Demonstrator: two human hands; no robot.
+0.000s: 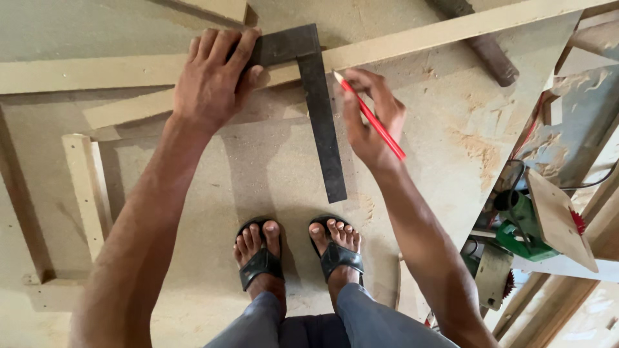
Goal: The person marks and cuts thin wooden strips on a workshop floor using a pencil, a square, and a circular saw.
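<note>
**A:** What is in front of the person?

**B:** You are looking straight down from the person's head. Both bare arms reach forward over a large pale board (271,167) dusted with sawdust. A long light wooden strip (412,42) runs across the top of the view, rising toward the right.

**A:** What is the left hand doing?

**B:** The left hand (209,84) lies flat, fingers spread and pressing down on the short, thick arm of a dark metal try square (319,109). That short arm sits against the wooden strip. The long thin blade of the square points back toward the person's feet, lying on the board.

**A:** And the right hand?

**B:** The right hand (371,122) is closed around a red pencil (371,119), pinched between thumb and fingers. The pencil tip sits just beside the right edge of the square's blade, close to the wooden strip.

**A:** What else is around?

**B:** Below the square, two feet in black sandals (296,254) stand on the board, with grey trousers above them. At left lies a pale wooden frame (84,187). At right, off the board's slanted edge, a green power tool (525,229) rests among offcuts and cables. A dark round handle (490,55) lies at the top right.
</note>
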